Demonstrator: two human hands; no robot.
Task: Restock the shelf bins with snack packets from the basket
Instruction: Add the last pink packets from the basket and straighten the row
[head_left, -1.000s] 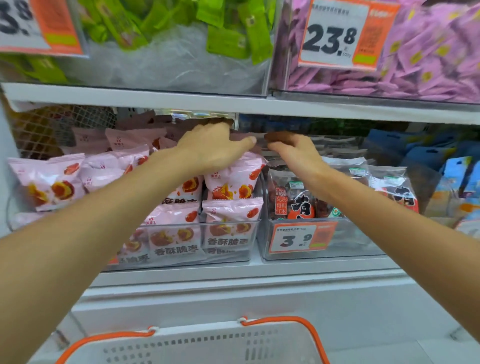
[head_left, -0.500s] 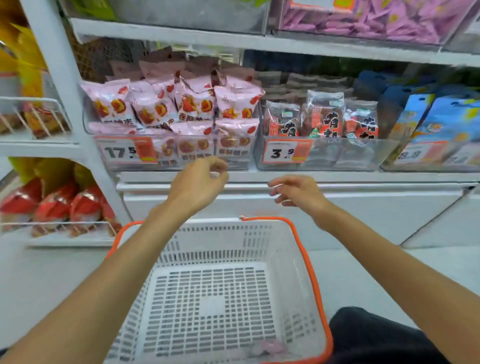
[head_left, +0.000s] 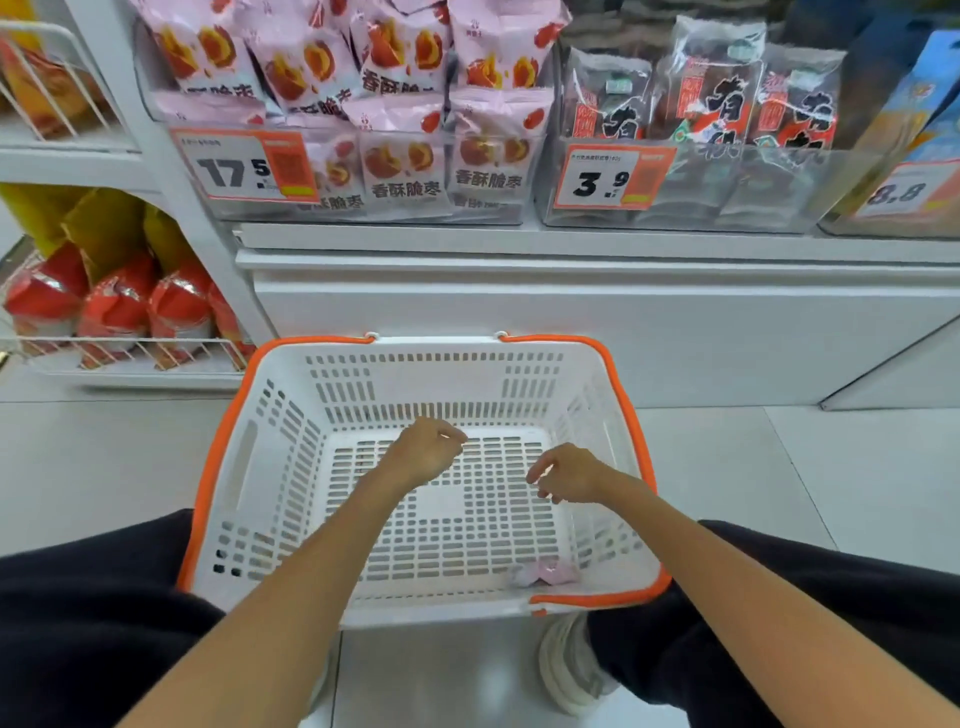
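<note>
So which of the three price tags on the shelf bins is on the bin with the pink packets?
The 17.5 tag, leftmost of the three, on the bin of pink packets. The 3.9 tag fronts dark packets; the 8.8 tag fronts blue ones.

The scene is bright and evenly lit in cool white light with no hard shadows, only a soft dim patch on the pale floor (head_left: 727, 467) under the basket (head_left: 228, 467) and between the dark trouser legs. Glare streaks the clear fronts of the shelf bins (head_left: 779, 187) and washes a pale sheen over the glossy packets (head_left: 400, 161) behind them, and the floor gives back a faint reflection. The wide lens bows the shelf edge (head_left: 571, 244) and stretches the forearms toward the lower corners, and slight softness blurs the fine print on the price tags (head_left: 613, 176) and the fingers of both hands.
</note>
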